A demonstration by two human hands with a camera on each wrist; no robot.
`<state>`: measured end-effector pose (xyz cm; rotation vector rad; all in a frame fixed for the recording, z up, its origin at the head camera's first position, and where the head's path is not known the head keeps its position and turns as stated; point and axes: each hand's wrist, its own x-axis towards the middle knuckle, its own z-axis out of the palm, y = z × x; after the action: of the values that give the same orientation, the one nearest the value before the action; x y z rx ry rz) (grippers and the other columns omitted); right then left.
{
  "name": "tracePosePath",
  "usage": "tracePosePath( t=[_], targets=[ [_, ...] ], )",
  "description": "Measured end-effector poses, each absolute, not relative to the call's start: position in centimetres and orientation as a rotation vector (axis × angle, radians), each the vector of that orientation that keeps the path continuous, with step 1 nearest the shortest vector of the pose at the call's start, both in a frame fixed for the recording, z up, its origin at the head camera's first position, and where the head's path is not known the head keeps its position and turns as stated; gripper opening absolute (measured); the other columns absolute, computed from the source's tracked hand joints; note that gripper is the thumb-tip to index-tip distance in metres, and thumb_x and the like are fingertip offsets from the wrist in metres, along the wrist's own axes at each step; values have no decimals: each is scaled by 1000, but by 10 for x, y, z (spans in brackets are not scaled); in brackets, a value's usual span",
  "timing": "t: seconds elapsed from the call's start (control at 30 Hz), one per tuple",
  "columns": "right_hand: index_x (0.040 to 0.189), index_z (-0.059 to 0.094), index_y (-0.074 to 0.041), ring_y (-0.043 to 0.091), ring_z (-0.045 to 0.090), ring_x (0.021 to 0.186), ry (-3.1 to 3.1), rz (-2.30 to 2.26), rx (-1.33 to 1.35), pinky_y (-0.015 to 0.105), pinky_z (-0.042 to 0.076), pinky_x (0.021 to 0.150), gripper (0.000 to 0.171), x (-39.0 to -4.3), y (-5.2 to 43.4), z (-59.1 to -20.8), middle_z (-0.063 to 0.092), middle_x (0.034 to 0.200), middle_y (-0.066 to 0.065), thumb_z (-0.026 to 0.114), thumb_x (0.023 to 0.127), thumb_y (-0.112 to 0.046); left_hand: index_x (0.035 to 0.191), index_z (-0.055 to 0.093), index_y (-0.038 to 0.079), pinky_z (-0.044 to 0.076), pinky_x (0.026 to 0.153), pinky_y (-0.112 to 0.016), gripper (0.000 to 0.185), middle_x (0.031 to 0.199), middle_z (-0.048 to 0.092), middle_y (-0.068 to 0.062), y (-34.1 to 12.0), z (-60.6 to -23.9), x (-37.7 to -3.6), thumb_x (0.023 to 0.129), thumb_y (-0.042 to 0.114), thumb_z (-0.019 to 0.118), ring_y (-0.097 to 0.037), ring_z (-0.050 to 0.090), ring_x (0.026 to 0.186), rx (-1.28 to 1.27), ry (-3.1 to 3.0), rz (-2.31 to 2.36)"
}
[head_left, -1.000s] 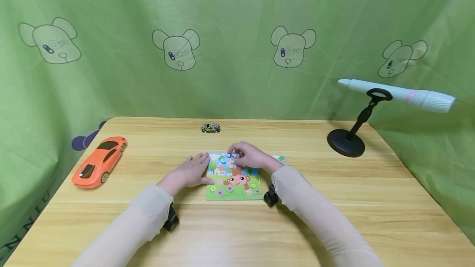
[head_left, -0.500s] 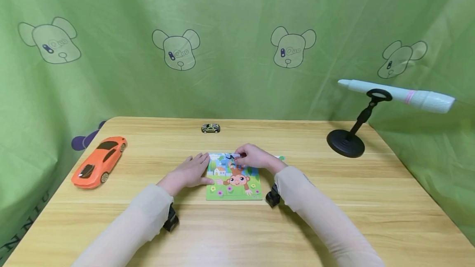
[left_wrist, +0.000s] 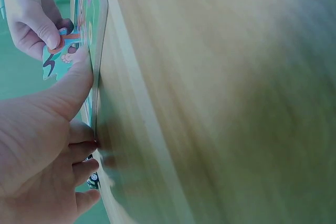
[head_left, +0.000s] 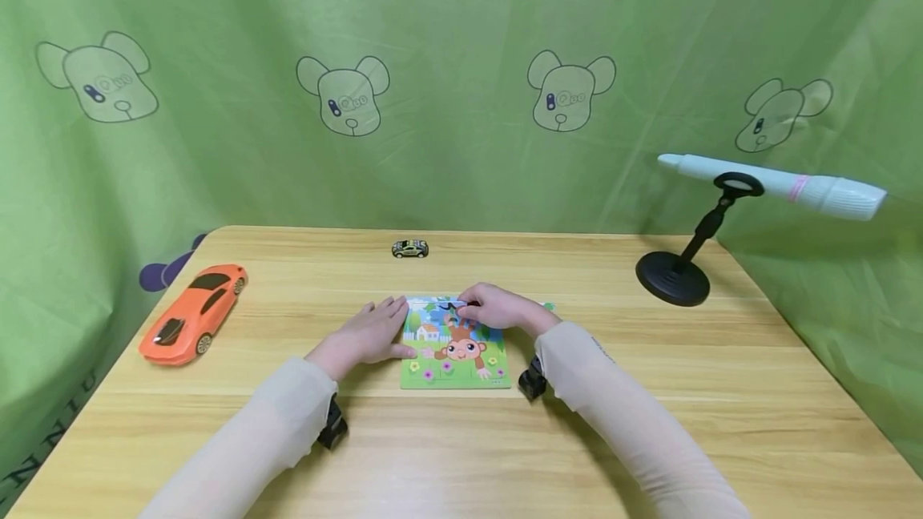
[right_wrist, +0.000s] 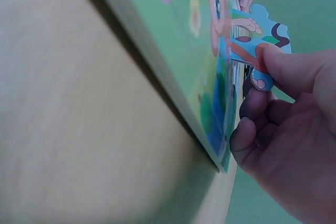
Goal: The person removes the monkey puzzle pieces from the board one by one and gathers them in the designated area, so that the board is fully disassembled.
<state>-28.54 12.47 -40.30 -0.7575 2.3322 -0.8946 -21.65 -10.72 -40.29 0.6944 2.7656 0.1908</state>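
Observation:
A jigsaw puzzle board (head_left: pixel 433 375) with a monkey, a house and flowers lies flat on the table. My right hand (head_left: pixel 501 307) pinches a jigsaw piece (right_wrist: pixel 265 38) between thumb and fingers over the board's far part. In the right wrist view the piece stands tilted up from the board and shows blue sky, a leaf and a brown tail. My left hand (head_left: pixel 371 333) rests along the board's left edge, its fingers fairly straight and the thumb on the picture. In the left wrist view, that thumb (left_wrist: pixel 76 85) lies near the piece.
Behind the board stands a small toy car (head_left: pixel 409 249). An orange toy car (head_left: pixel 195 315) sits at the left. A black stand (head_left: pixel 674 277) at the back right holds a light blue microphone (head_left: pixel 779 183). Part of another puzzle piece (head_left: pixel 550 307) shows beyond the right wrist.
My right hand has shifted slightly right over the board, the piece still pinched in it. The left hand keeps its place at the board's edge.

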Motion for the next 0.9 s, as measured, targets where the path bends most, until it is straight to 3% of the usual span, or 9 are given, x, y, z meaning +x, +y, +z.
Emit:
tracePosePath(
  t=[0.23, 0.43, 0.57, 0.73, 0.9],
  targets=[
    [89, 61, -4, 17, 53, 66, 2366, -923, -787, 28, 45, 63, 21, -281, 126, -402, 58, 76, 6, 45, 98, -13, 143, 22, -5, 12, 109, -48, 86, 149, 17, -17, -106, -402, -216, 86, 52, 53, -33, 14, 136, 681, 2758, 191],
    [102, 57, -6, 20, 55, 77, 2486, -1163, -772, 32, 48, 71, 12, -278, 138, -392, 55, 84, 6, 56, 92, -14, 142, 22, -5, 12, 109, -48, 86, 149, 17, -17, -106, -402, -216, 86, 52, 52, -33, 15, 136, 684, 2760, 184],
    [101, 54, -4, 23, 53, 78, 2525, -1286, -787, 38, 47, 72, 14, -279, 157, -383, 56, 82, 7, 59, 89, -10, 142, 22, -5, 12, 109, -48, 85, 149, 17, -18, -105, -402, -216, 86, 51, 53, -33, 15, 136, 684, 2762, 193],
    [100, 55, 0, 39, 56, 81, 2504, -1385, -765, 48, 46, 71, 13, -279, 188, -374, 60, 80, 14, 58, 90, -7, 142, 22, -5, 12, 109, -48, 85, 149, 17, -18, -106, -401, -216, 86, 51, 53, -33, 14, 136, 686, 2761, 199],
    [100, 57, 0, 37, 56, 81, 2577, -1376, -661, 44, 45, 73, 17, -275, 220, -371, 61, 81, 16, 59, 90, -13, 142, 22, -5, 12, 109, -48, 86, 149, 16, -18, -106, -402, -216, 86, 51, 53, -33, 14, 136, 690, 2761, 194]
  ],
)
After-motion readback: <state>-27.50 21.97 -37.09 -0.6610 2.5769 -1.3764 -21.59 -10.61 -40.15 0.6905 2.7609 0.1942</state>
